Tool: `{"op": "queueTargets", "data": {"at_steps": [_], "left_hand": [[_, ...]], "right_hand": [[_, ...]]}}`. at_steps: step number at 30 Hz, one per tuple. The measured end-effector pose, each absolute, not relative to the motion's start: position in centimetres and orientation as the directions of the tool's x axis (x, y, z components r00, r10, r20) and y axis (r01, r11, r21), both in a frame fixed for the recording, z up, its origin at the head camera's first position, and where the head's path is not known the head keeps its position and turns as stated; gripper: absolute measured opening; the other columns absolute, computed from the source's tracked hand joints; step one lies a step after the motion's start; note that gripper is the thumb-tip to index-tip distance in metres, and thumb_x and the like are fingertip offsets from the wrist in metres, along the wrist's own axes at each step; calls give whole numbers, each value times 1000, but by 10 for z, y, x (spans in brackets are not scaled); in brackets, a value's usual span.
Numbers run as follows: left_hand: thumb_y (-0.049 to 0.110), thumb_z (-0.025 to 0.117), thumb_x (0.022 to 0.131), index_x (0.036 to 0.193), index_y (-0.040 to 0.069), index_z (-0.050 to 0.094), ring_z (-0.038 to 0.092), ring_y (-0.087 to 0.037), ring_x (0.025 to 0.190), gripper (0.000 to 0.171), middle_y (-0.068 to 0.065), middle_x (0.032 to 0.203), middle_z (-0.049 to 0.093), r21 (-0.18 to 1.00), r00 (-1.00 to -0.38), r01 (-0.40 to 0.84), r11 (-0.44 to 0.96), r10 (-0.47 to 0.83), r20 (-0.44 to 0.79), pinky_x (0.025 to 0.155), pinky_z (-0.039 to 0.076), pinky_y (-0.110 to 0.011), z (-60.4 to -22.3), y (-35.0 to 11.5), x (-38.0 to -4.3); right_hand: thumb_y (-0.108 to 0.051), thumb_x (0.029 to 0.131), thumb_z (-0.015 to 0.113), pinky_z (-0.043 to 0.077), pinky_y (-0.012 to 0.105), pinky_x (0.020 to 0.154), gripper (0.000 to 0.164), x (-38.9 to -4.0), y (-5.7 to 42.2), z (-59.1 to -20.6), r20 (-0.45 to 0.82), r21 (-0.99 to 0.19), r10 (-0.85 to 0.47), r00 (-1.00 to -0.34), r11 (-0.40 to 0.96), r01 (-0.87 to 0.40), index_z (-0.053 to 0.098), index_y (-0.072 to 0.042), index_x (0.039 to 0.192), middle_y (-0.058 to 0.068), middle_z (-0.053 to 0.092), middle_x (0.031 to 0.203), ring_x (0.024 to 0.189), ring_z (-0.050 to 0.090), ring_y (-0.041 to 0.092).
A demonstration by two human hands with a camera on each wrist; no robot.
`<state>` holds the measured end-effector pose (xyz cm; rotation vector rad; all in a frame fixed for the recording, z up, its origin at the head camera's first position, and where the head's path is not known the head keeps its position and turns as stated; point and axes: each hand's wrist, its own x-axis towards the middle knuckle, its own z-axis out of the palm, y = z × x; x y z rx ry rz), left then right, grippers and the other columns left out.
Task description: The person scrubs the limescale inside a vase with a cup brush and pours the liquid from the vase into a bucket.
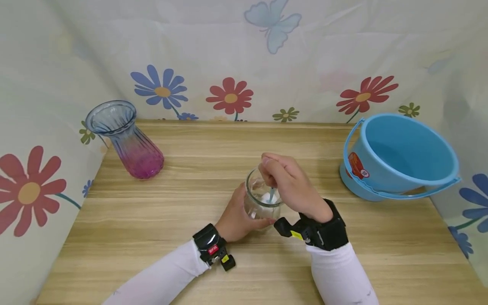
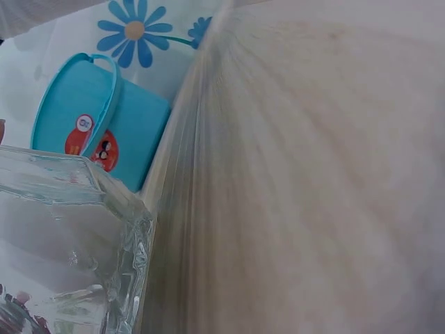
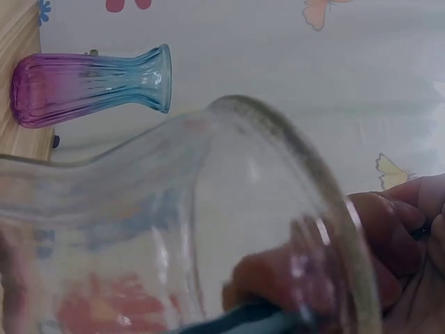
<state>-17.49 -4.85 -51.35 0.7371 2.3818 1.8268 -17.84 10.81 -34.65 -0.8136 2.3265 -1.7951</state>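
A clear glass vase [image 1: 254, 206] with a flared rim stands on the table, tilted slightly. My left hand [image 1: 237, 219] grips its side, thumb across the near face. Over the vase's mouth, my right hand [image 1: 291, 184] holds a thin blue-handled brush [image 1: 271, 195], its fingers curled round the handle. The brush points down into the glass, where a white head shows. In the right wrist view the vase [image 3: 201, 188] fills the foreground, with the blue handle [image 3: 254, 319] inside. The left wrist view shows the vase's thick glass base [image 2: 90, 243]; the left hand's grip is hidden there.
A blue-to-pink glass vase [image 1: 139, 150] stands at the back left of the wooden table [image 1: 183, 190]. On the right sits a light blue bucket [image 1: 371, 156] with its handle lowered toward the front. A flower-printed sheet [image 1: 305, 72] encloses the back and sides.
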Motion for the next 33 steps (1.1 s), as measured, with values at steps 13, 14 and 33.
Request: {"op": "queueTargets", "data": {"at_steps": [13,14,33], "left_hand": [[41,93,73,158,28,30,50,-19,137,107,1,151,46,928,-903,296,228,384,194,115,42,-48,-514,-51,-174],[42,93,73,158,28,30,51,-20,137,107,0,152,47,930,-903,293,223,384,192,115,42,-48,-514,-51,-174],[33,96,72,149,28,40,58,-15,124,95,4,138,57,910,-864,392,136,394,313,109,47,-38,-514,-46,-178]], "right_hand": [[-15,110,32,28,31,59,46,-185,108,-351,251,-933,-465,-849,118,-340,37,-5,66,7,29,65,57,29,25],[-15,110,32,28,31,59,46,-184,108,-350,254,-934,-463,-849,112,-341,37,-5,66,8,29,65,57,30,26],[3,102,27,20,32,53,35,-156,116,-332,563,-822,-357,-745,-148,-550,30,-6,69,3,25,62,54,24,18]]}}
